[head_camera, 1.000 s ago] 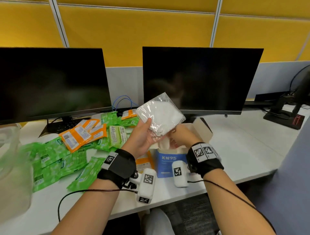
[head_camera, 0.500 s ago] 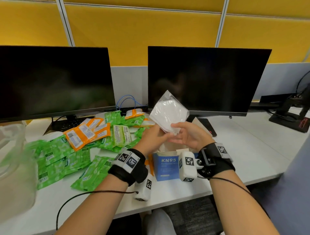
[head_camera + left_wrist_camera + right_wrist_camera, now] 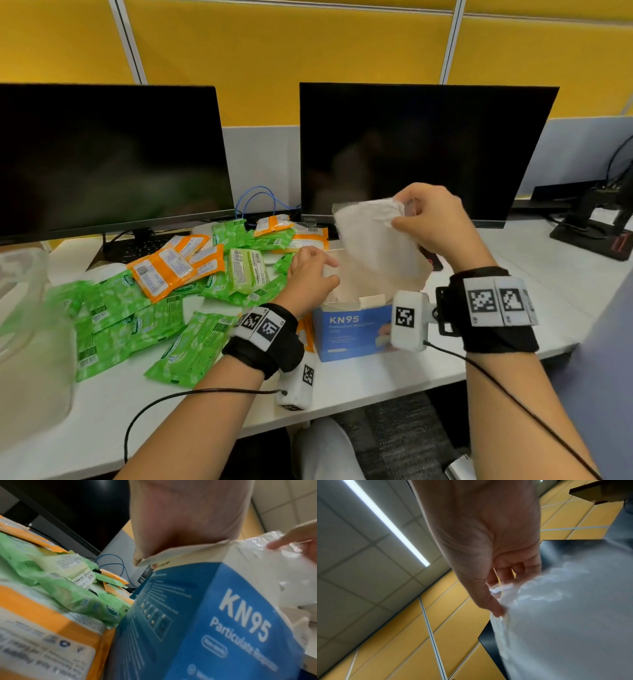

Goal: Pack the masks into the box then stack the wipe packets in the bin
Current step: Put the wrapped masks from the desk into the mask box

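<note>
Yellow partition panels back the white desk [image 3: 359, 380]. Right hand [image 3: 433, 219] pinches the top of a plastic-wrapped white mask [image 3: 373, 240], its lower end hidden inside the open blue box [image 3: 349, 329] lettered "KN95". Left hand [image 3: 310, 274] grips the box's left flap. Green and orange wipe packets [image 3: 164, 298] lie left, print mostly blurred.

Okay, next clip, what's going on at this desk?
A person is packing masks. The right hand pinches the top of a bagged white mask and holds it over the open blue KN95 box, its lower end at the opening. The left hand grips the box's left flap. Green and orange wipe packets lie loose on the desk to the left, not yet stacked, beside a clear bin at the left edge.
</note>
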